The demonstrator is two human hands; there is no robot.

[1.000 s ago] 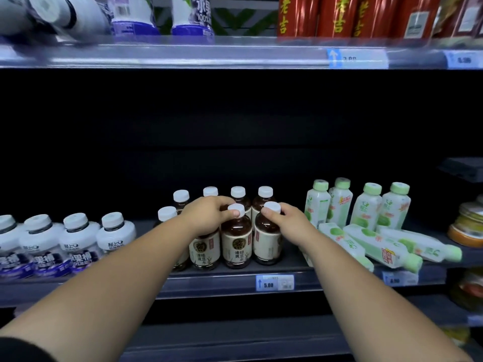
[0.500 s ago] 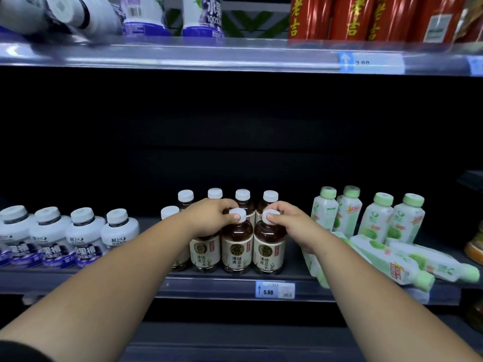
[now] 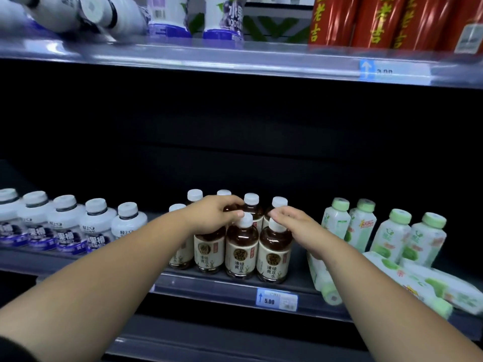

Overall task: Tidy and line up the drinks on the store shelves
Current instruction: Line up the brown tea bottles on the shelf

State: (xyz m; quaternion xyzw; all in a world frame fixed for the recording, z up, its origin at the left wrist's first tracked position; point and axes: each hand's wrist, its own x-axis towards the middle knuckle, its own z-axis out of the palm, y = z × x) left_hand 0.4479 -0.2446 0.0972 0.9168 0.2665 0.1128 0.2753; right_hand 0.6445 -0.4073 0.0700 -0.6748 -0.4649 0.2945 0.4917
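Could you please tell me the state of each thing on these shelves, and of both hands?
Brown bottles: upright, capped, grouped at the shelf front.
Left hand: curled round a brown bottle's top.
Right hand: lies over a brown bottle's cap; grip unclear.
White bottles: upright in a row.
Green bottles: four upright, others lying on their sides.
Red bottles: upright.
Top-shelf white bottles: some toppled, two upright.

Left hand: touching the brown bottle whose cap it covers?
Touching. Head view: the left hand curls over the top of the brown bottle, cap hidden beneath it.
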